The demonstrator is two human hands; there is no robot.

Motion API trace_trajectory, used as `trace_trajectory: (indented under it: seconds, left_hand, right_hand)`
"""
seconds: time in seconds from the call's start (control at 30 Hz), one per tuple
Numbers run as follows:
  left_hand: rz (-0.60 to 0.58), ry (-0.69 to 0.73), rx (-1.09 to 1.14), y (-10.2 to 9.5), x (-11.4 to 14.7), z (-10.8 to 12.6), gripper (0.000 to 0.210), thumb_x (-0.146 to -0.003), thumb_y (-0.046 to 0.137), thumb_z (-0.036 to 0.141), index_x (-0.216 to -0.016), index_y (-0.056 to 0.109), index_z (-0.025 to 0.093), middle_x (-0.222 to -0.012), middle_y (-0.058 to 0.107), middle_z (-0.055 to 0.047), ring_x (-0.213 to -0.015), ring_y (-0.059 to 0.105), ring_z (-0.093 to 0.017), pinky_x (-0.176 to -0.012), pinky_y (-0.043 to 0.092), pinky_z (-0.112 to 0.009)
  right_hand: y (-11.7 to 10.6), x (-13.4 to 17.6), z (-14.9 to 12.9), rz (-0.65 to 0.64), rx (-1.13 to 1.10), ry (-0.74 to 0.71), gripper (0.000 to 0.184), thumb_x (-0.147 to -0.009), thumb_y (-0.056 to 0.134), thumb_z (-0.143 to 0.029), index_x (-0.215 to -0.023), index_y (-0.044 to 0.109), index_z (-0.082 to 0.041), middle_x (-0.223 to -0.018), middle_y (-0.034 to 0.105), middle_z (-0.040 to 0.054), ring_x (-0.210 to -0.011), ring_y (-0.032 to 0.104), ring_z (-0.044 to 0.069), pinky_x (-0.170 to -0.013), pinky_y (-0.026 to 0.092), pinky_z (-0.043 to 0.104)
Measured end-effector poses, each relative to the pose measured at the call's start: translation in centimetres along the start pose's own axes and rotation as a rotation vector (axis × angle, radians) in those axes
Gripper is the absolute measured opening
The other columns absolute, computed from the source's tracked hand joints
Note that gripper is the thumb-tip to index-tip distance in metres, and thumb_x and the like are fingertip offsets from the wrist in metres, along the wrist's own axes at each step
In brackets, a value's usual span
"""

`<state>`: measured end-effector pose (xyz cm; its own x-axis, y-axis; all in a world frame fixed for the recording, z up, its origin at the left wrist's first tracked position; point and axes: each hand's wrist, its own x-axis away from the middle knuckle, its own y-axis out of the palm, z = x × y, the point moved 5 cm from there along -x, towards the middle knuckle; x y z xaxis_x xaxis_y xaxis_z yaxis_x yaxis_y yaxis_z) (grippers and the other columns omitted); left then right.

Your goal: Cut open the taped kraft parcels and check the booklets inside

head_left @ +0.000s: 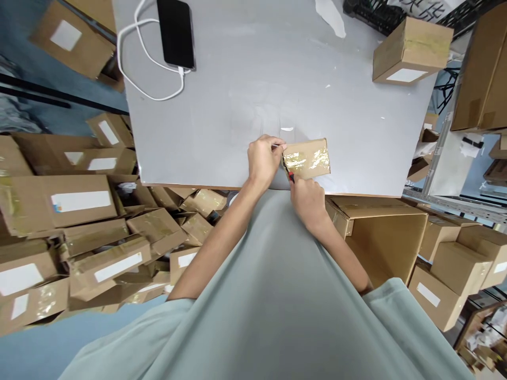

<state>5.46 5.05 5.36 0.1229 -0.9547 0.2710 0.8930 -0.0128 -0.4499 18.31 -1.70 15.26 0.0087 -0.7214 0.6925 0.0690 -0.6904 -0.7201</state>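
A small cardboard box point(307, 158) with shiny clear tape over its top lies near the front edge of the grey table point(222, 121). At its upper left corner my left hand point(264, 158) is closed, thumb and fingers pinched on the box's end; a small dark sliver shows between the fingers, too small to name. My right hand point(309, 200) is closed around a slim red-and-black knife point(291, 175), which looks like a box cutter. Its dark tip points up along the box's left end, touching or very close to it. The palm hides most of the handle.
A black phone point(176, 34) on a white cable point(152, 97) lies at the table's back left. A taped carton point(412, 53) stands at the back right. Cardboard boxes point(81, 203) pile up on the left, and a large open carton point(386, 237) stands below the table's right front edge.
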Motion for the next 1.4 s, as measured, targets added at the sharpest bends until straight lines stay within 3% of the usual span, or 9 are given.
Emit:
trace_trajectory:
  seconds: [0.2, 0.37, 0.5, 0.57, 0.73, 0.93, 1.03, 1.4]
  left_hand:
    - [0.006, 0.004, 0.006, -0.3, -1.0, 0.0, 0.013, -0.096, 0.073, 0.029, -0.098, 0.086, 0.026, -0.110, 0.083, -0.006, -0.098, 0.077, -0.026, -0.100, 0.060, -0.040]
    - [-0.014, 0.076, -0.057, -0.4, -0.3, 1.9, 0.020, -0.101, 0.070, 0.032, -0.113, 0.084, 0.025, -0.123, 0.080, -0.008, -0.116, 0.075, -0.030, -0.111, 0.057, -0.046]
    - [-0.092, 0.314, -0.143, 2.3, 1.5, 5.0, 0.024, -0.104, 0.068, 0.038, -0.124, 0.081, 0.030, -0.148, 0.073, -0.007, -0.155, 0.054, -0.037, -0.135, 0.035, -0.060]
    - [-0.176, 0.409, -0.182, 4.3, 2.4, 5.9, 0.025, -0.105, 0.068, 0.044, -0.124, 0.080, 0.032, -0.155, 0.069, -0.005, -0.163, 0.045, -0.038, -0.140, 0.023, -0.067]
    - [-0.243, 0.480, -0.199, 6.8, 2.9, 5.1, 0.032, -0.109, 0.061, 0.052, -0.129, 0.077, 0.032, -0.167, 0.062, -0.008, -0.164, 0.045, -0.040, -0.141, 0.014, -0.071]
    - [-0.267, 0.505, -0.213, 6.7, 2.8, 4.4, 0.048, -0.095, 0.078, 0.066, -0.129, 0.076, 0.032, -0.170, 0.058, -0.011, -0.165, 0.043, -0.045, -0.140, 0.013, -0.074]
    - [-0.280, 0.506, -0.231, 6.8, 2.9, 4.5, 0.053, -0.089, 0.086, 0.064, -0.130, 0.076, 0.032, -0.171, 0.057, -0.011, -0.165, 0.043, -0.046, -0.140, 0.014, -0.073]
    - [-0.276, 0.485, -0.186, 7.0, 2.9, 4.1, 0.053, -0.092, 0.079, 0.068, -0.132, 0.076, 0.033, -0.172, 0.056, -0.010, -0.165, 0.042, -0.045, -0.139, 0.018, -0.070]
  right_hand:
    - [-0.4, 2.5, 1.7, -0.031, -0.036, -0.027, 0.031, -0.117, 0.047, -0.025, -0.132, 0.074, -0.019, -0.109, 0.083, 0.0178, -0.100, 0.081, 0.030, -0.080, 0.056, 0.033]
    - [-1.5, 4.8, 6.8, 0.172, -0.237, 0.092, 0.037, -0.119, 0.046, -0.037, -0.144, 0.072, -0.028, -0.102, 0.085, 0.0080, -0.085, 0.079, 0.026, -0.073, 0.047, 0.030]
    - [-1.7, 3.7, 10.6, 0.327, -0.333, 0.230, 0.043, -0.118, 0.041, -0.037, -0.147, 0.072, -0.027, -0.099, 0.085, 0.0074, -0.083, 0.077, 0.026, -0.074, 0.045, 0.030]
    - [-1.6, 2.8, 11.5, 0.349, -0.332, 0.260, 0.044, -0.118, 0.042, -0.037, -0.149, 0.071, -0.027, -0.102, 0.086, 0.0085, -0.085, 0.077, 0.026, -0.076, 0.045, 0.030]
    - [-0.9, 1.2, 11.5, 0.329, -0.310, 0.239, 0.043, -0.119, 0.041, -0.037, -0.150, 0.070, -0.029, -0.108, 0.087, 0.0079, -0.089, 0.078, 0.026, -0.076, 0.045, 0.029]
    - [-0.5, -0.3, 10.6, 0.294, -0.282, 0.215, 0.044, -0.121, 0.039, -0.038, -0.152, 0.067, -0.027, -0.111, 0.086, 0.0091, -0.092, 0.079, 0.026, -0.077, 0.046, 0.029]
    - [-0.7, -0.7, 10.3, 0.284, -0.257, 0.241, 0.045, -0.122, 0.036, -0.039, -0.152, 0.066, -0.024, -0.107, 0.086, 0.0094, -0.089, 0.078, 0.024, -0.077, 0.044, 0.028]
    - [-0.4, -0.9, 9.5, 0.273, -0.208, 0.259, 0.049, -0.123, 0.030, -0.039, -0.159, 0.059, -0.023, -0.108, 0.085, 0.0109, -0.092, 0.078, 0.024, -0.082, 0.046, 0.029]
